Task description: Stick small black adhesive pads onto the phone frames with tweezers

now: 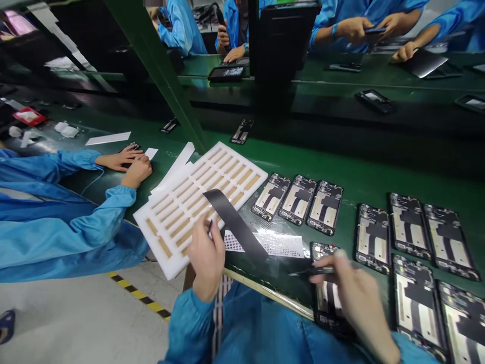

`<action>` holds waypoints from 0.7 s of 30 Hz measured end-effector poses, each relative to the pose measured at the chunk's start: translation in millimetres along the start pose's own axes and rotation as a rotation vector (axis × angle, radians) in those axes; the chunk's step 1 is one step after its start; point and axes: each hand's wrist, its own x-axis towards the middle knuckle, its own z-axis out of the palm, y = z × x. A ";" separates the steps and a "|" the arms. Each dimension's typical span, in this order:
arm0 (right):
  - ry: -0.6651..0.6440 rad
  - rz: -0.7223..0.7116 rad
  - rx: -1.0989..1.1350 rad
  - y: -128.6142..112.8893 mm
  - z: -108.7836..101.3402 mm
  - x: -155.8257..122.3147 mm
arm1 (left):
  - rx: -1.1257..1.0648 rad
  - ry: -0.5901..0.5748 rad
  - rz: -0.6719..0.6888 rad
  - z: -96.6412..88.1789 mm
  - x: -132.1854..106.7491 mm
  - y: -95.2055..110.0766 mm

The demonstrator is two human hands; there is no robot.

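My left hand [206,255] is closed over the lower edge of a white foam tray [170,268], pinching a small dark piece [209,228] whose kind I cannot make out. In my right hand [354,290] is a pair of dark tweezers [322,271], tips pointing left. Beneath that hand lies an opened phone frame [328,298], partly covered by it. A black strip [237,225] reaches from the tray across a white perforated sheet [286,245]. Behind the sheet, three more phone frames [294,199] lie in a row.
Several phone frames [411,225] cover the bench on the right. A green post [159,71] slants down behind the tray. On the left, a co-worker's hands [131,167] handle a small part. Co-workers' hands [356,29] are busy across the bench. White paper strips [178,164] lie beside the tray.
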 end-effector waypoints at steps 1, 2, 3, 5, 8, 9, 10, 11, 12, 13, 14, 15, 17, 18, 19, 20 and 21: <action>0.020 -0.037 0.000 1.8 15.9 -0.5 | 0.020 -0.071 0.109 -11.2 -14.9 -2.2; 0.032 -0.082 -0.002 3.7 28.8 -1.3 | 0.031 -0.170 0.235 -21.6 -30.1 -5.3; 0.032 -0.133 -0.006 5.8 38.9 -2.2 | 0.039 -0.275 0.359 -30.4 -44.8 -8.9; 0.021 -0.227 -0.021 9.4 52.0 -3.9 | 0.063 -0.422 0.554 -41.2 -70.4 -16.5; 0.033 -0.334 -0.046 12.3 61.5 -5.4 | 0.135 -0.535 0.703 -40.7 -96.1 -24.2; 0.041 -0.362 -0.053 12.5 63.4 -5.7 | 0.160 -0.556 0.727 -37.7 -101.6 -25.0; 0.047 -0.388 -0.060 12.4 65.1 -5.9 | 0.183 -0.571 0.743 -34.2 -105.9 -24.9; 0.051 -0.413 -0.065 12.1 66.4 -6.2 | 0.205 -0.577 0.750 -30.5 -109.3 -23.9; 0.050 -0.436 -0.069 11.8 67.5 -6.5 | 0.227 -0.577 0.750 -27.1 -112.1 -22.3; 0.047 -0.457 -0.071 11.5 68.3 -6.8 | 0.246 -0.575 0.742 -24.0 -114.5 -20.3; 0.043 -0.474 -0.072 11.3 68.8 -7.1 | 0.261 -0.573 0.731 -21.2 -116.6 -18.0; 0.037 -0.489 -0.072 11.3 69.1 -7.3 | 0.271 -0.572 0.715 -18.7 -118.6 -15.7; 0.032 -0.505 -0.070 12.3 70.0 -6.9 | 0.272 -0.578 0.677 -14.5 -122.7 -11.6; 0.032 -0.507 -0.067 13.3 70.7 -6.2 | 0.264 -0.584 0.654 -12.8 -124.7 -10.2; 0.034 -0.506 -0.061 14.5 71.6 -5.1 | 0.251 -0.590 0.626 -11.3 -126.7 -9.2; 0.037 -0.500 -0.054 15.8 72.5 -3.7 | 0.233 -0.598 0.592 -10.1 -128.5 -8.6; 0.041 -0.490 -0.044 16.9 73.3 -2.4 | 0.205 -0.610 0.553 -9.3 -129.8 -8.4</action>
